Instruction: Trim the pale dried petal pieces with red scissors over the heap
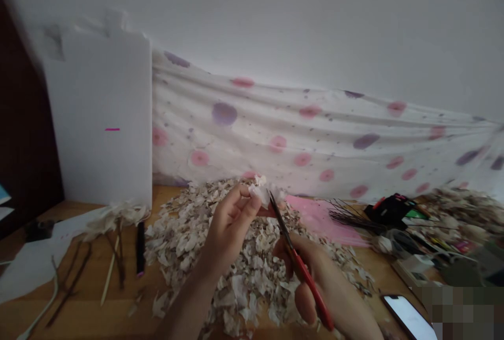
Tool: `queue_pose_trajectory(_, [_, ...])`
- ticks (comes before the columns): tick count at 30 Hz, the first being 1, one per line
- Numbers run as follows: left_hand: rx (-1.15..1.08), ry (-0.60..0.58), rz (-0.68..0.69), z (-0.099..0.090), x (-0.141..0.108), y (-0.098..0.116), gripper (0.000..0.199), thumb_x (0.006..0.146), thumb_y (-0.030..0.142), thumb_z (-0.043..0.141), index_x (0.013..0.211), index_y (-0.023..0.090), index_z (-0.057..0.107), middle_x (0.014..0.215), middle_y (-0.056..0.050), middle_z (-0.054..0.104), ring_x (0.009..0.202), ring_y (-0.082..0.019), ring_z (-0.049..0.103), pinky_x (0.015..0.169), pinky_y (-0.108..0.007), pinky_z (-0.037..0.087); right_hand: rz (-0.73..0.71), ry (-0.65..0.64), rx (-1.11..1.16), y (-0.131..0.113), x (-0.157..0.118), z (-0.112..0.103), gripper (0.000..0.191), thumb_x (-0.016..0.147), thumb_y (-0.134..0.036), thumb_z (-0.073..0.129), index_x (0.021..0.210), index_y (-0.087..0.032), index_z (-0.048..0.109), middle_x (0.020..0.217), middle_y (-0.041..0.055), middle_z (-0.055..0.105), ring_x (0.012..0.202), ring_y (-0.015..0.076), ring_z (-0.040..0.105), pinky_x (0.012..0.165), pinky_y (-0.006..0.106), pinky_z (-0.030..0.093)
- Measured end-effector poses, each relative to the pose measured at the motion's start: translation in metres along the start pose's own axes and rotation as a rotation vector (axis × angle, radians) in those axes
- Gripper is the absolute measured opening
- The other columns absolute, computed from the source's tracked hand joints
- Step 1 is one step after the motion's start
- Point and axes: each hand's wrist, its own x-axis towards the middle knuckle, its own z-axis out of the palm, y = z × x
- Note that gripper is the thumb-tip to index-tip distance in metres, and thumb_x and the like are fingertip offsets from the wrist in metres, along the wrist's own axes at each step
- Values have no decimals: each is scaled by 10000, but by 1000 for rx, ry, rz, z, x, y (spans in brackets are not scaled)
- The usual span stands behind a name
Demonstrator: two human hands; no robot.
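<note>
Right hand (325, 290) clenches red-handled scissors (305, 277), blade tips at a white papery scrap (262, 193) pinched by the left hand (232, 227) above a heap of mottled flakes (240, 277) on a wooden table (84, 308). Smartphone (409, 318) lies near the right hand; polka-dot cloth (275, 132) hangs behind.

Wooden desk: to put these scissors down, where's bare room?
Bare wood shows on the desk at front left, between the twigs and the scrap heap, and between the heap and the phone. Around the black case, it's crowded.
</note>
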Motion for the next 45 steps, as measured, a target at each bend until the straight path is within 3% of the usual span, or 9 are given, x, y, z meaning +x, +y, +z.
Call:
queue_pose_trajectory(4, [119, -28, 52, -1, -2, -1, 169, 950, 367, 588, 861, 224, 607, 803, -11, 715, 749, -145, 679, 757, -234, 497, 79, -33, -10, -10, -2, -3, 491, 540, -255, 562, 1024, -178, 537, 1003, 74, 579, 920, 263, 523, 816, 339, 425])
queue_pose_trajectory(8, [218, -65, 80, -2, -5, -1, 182, 969, 348, 562, 847, 213, 573, 792, 4, 676, 761, -130, 646, 748, -216, 485, 50, -69, 14, -20, -1, -5, 495, 533, -283, 571, 1013, -174, 523, 990, 71, 560, 897, 255, 495, 827, 340, 409])
queue_pose_trajectory(11, [234, -97, 78, -2, -6, -2, 186, 980, 349, 541, 864, 207, 576, 799, -1, 686, 778, -133, 654, 785, -231, 495, 21, -77, -18, -20, 1, -4, 456, 617, -435, 651, 961, -168, 516, 947, 77, 555, 842, 251, 484, 773, 337, 405])
queue_pose_trajectory(13, [248, -79, 75, -1, -5, -3, 197, 972, 362, 551, 853, 206, 569, 788, -1, 676, 755, -132, 646, 771, -232, 493, -21, -50, -34, -15, 1, -2, 555, 675, -624, 661, 953, -165, 519, 904, 71, 546, 793, 240, 476, 726, 324, 398])
queue_pose_trajectory(16, [289, -57, 66, -1, -5, -5, 215, 955, 386, 572, 845, 202, 565, 763, 1, 641, 725, -131, 612, 728, -229, 475, -121, 7, -16, -5, 2, 4, 814, 664, -943, 483, 914, -170, 521, 807, 43, 518, 695, 204, 438, 629, 285, 366])
queue_pose_trajectory(18, [303, -63, 64, -1, -6, -6, 233, 949, 398, 577, 830, 199, 566, 749, -1, 625, 714, -132, 592, 701, -226, 463, -174, 26, 15, 0, 3, 7, 913, 621, -1027, 325, 883, -175, 517, 752, 23, 498, 642, 179, 409, 573, 262, 331])
queue_pose_trajectory(23, [256, -78, 48, 2, -8, -4, 235, 943, 387, 585, 806, 199, 551, 753, -3, 622, 734, -134, 594, 734, -229, 471, -214, 44, 39, 5, 2, 10, 860, 648, -1010, 280, 800, -185, 470, 700, -4, 470, 598, 142, 345, 525, 246, 264])
queue_pose_trajectory(32, [289, -131, 21, -3, -6, -1, 243, 952, 395, 566, 811, 199, 543, 748, 11, 590, 717, -124, 557, 693, -221, 427, -152, -25, 50, 4, 1, 8, 858, 601, -1011, 247, 769, -187, 415, 688, -33, 361, 619, 123, 223, 518, 242, 213])
queue_pose_trajectory(45, [277, -242, 10, -17, -2, 4, 202, 952, 374, 577, 845, 202, 580, 734, 26, 554, 647, -103, 460, 599, -220, 356, -42, -28, -64, 0, -1, 5, 854, 555, -1036, 220, 666, -199, 353, 601, -35, 357, 553, 111, 256, 474, 217, 243])
